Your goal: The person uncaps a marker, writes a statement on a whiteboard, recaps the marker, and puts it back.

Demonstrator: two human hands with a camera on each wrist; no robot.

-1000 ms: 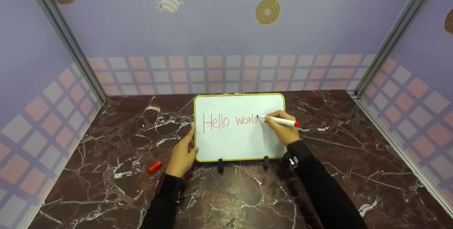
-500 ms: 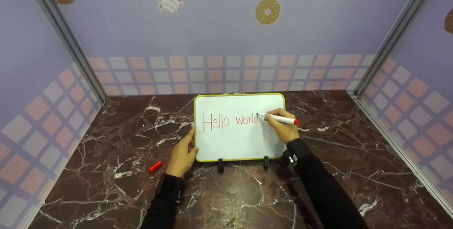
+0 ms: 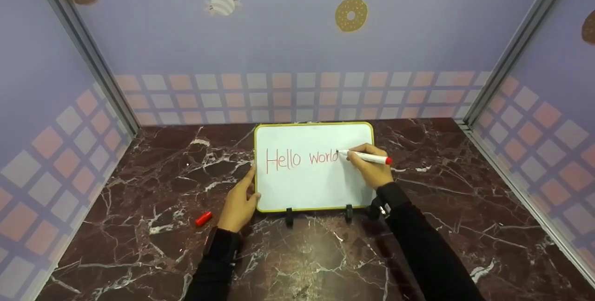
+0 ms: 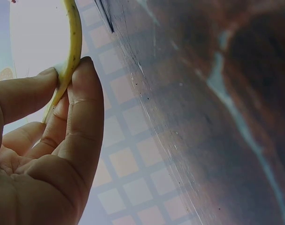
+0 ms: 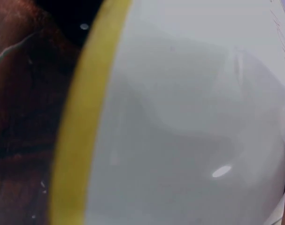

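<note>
A small whiteboard [image 3: 302, 191] with a yellow frame stands propped up, with "Hello world" in red handwriting [image 3: 302, 158] across its upper middle. My left hand [image 3: 239, 203] grips its left edge. In the left wrist view the thumb [image 4: 27, 93] lies on the front side of the yellow frame [image 4: 74, 40], the fingers on the other. My right hand [image 3: 373, 168] pinches a white marker [image 3: 369, 157] with a red end, its dark tip right at the top of the letter d. The right wrist view shows mostly the board's white face [image 5: 180, 108]; that hand is almost out of it.
A red marker cap [image 3: 203, 219] lies on the dark marbled table [image 3: 153, 254], left of the left hand. Black stand feet [image 3: 289, 217] support the board's lower edge. Patterned purple walls [image 3: 288, 36] enclose the table at the back and both sides.
The right hand and marker have shifted up very slightly since a second ago, the tip staying by the letter d. The left hand keeps its grip on the board's edge.
</note>
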